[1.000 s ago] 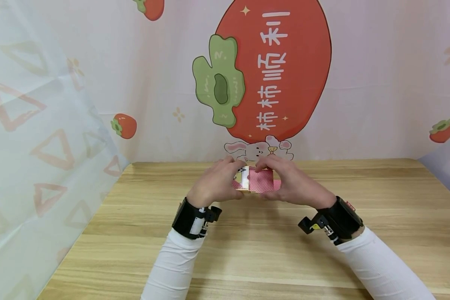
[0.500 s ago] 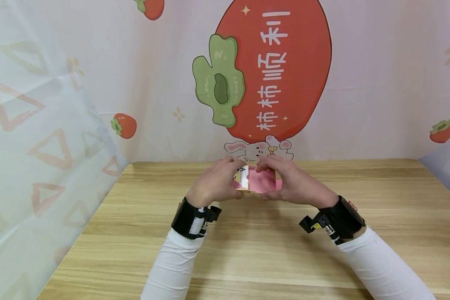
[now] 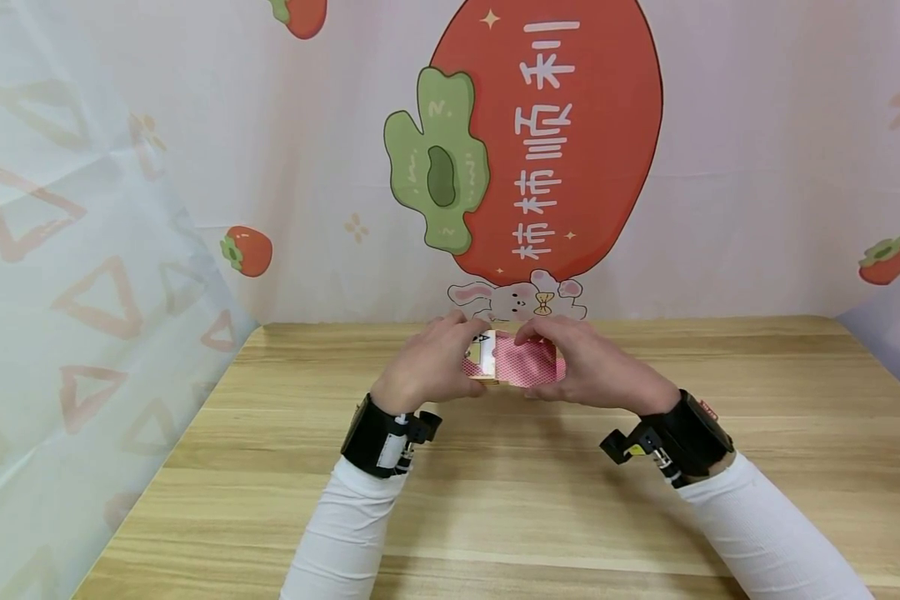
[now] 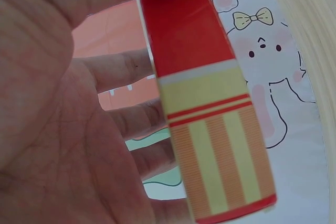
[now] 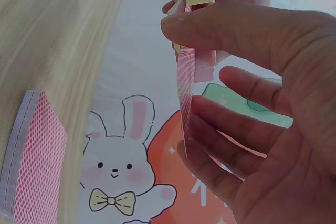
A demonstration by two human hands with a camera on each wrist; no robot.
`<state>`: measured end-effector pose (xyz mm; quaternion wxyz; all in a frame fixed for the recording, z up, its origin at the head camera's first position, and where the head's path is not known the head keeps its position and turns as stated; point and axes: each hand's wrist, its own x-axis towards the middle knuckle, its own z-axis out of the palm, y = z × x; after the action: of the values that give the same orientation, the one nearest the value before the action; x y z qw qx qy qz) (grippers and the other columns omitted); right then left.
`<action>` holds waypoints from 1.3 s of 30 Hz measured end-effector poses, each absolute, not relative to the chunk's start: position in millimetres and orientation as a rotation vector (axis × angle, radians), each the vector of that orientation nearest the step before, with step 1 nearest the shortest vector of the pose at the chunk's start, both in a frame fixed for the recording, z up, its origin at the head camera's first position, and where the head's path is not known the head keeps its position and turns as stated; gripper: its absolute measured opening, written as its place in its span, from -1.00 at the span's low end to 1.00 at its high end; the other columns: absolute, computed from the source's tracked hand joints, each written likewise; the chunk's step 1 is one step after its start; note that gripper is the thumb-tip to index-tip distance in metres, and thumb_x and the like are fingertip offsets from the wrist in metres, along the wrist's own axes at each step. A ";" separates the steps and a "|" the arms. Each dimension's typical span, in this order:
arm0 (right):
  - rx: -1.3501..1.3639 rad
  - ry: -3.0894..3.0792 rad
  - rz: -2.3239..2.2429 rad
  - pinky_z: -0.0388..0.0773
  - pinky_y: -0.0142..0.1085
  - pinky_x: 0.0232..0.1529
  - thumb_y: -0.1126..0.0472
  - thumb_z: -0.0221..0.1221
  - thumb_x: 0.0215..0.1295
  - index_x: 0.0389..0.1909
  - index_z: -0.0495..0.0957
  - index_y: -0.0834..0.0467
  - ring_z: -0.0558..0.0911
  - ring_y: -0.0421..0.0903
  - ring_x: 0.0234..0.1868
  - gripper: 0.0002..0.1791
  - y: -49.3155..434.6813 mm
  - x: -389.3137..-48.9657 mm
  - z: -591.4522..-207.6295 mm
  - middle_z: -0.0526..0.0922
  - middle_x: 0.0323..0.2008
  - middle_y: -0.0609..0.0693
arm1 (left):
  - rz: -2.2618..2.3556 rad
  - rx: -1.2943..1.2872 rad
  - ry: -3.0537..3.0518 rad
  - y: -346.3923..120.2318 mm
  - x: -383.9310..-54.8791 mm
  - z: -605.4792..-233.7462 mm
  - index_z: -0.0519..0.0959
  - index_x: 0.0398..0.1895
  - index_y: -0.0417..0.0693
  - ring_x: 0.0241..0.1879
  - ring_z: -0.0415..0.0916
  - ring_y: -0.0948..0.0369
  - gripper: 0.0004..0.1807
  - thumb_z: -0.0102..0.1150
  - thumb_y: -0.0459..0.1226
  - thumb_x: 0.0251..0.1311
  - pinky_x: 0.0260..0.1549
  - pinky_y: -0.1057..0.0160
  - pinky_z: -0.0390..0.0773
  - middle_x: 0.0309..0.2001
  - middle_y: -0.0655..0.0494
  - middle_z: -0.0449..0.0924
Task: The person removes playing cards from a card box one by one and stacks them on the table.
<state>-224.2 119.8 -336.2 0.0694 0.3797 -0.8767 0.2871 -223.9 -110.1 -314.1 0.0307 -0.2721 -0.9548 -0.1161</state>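
Box (image 4: 212, 106) with "A" (image 3: 485, 339) in left grip (image 3: 429, 364), pink card (image 3: 523, 362) in right grip (image 3: 602, 365), "柿柿顺利" (image 3: 543, 142) on backdrop (image 3: 311, 158)

The box (image 4: 210, 98) is made of thin printed cardboard, its red panel smooth and faintly glossy. The playing card (image 3: 521, 362) is surfaced in smooth, pink-patterned paper stock. The worktop (image 3: 510, 508) is finished in smooth wood grain with a soft sheen. The backdrop (image 3: 330, 125) is formed of creased, printed cloth, and the sleeves (image 3: 345, 525) of matt white fabric.
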 end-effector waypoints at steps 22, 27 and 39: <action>1.085 -2.705 0.740 0.45 -0.26 -0.15 -0.24 0.35 -0.22 -0.05 0.49 -0.13 0.37 -0.12 -0.02 -0.37 130.3 -226.9 -332.3 0.40 -0.01 -0.17 | -0.357 -0.795 -2.980 -111.9 -225.6 -313.5 0.36 0.22 0.12 -0.17 0.29 0.23 -0.15 0.44 -0.03 -0.30 -0.24 0.28 0.36 -0.13 0.19 0.36; 1.077 -2.719 0.762 0.45 -0.27 -0.16 -0.07 0.41 -0.22 -0.06 0.49 -0.10 0.38 -0.12 -0.03 -0.41 135.3 -227.6 -330.1 0.40 -0.02 -0.14 | -0.384 -0.790 -2.991 -113.5 -225.8 -313.6 0.38 0.19 0.06 -0.16 0.28 0.22 -0.18 0.43 -0.05 -0.29 -0.20 0.28 0.35 -0.12 0.16 0.38; 1.055 -2.713 0.751 0.39 -0.22 -0.07 0.19 0.37 -0.18 -0.08 0.51 -0.03 0.38 -0.11 0.00 -0.49 147.2 -235.2 -329.9 0.42 -0.03 -0.12 | -0.466 -0.774 -2.979 -121.6 -229.1 -313.2 0.41 0.14 0.04 -0.20 0.29 0.24 -0.23 0.41 -0.12 -0.32 -0.24 0.30 0.35 -0.18 0.17 0.36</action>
<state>-235.2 147.2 -329.9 0.0676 0.3502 -0.9004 0.2491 -229.1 -121.6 -313.2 0.0143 -0.2487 -0.9569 -0.1495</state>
